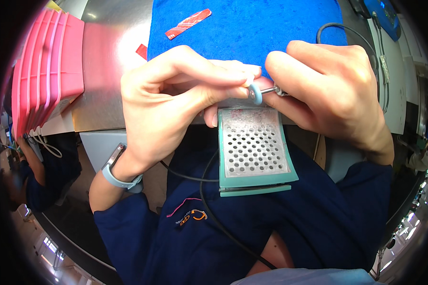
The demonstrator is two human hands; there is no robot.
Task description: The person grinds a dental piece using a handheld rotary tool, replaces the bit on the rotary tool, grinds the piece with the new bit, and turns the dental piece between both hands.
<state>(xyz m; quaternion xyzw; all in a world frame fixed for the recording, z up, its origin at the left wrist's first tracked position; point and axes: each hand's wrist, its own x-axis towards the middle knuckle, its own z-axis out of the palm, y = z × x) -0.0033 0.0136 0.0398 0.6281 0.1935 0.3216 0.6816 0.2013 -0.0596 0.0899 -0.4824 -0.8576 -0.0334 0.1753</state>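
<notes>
My right hand (325,85) is curled around a tool with a thin metal shaft (268,90), its body mostly hidden by the fingers. A small blue-grey disc (256,94) with a pale centre sits at the shaft's end. Close against the disc, my left hand (171,95) has thumb and fingers pinched together. Something small and whitish shows at those fingertips, too small to name. Just below both hands lies a green-framed plate (257,142) with a perforated metal face.
A blue towel (252,28) covers part of the metal bench (109,66), with a red strip (189,23) on it. Pink stacked bins (52,71) stand at the left. Black cables (223,228) run over my lap and along the right side. Another person's arm (33,161) shows at far left.
</notes>
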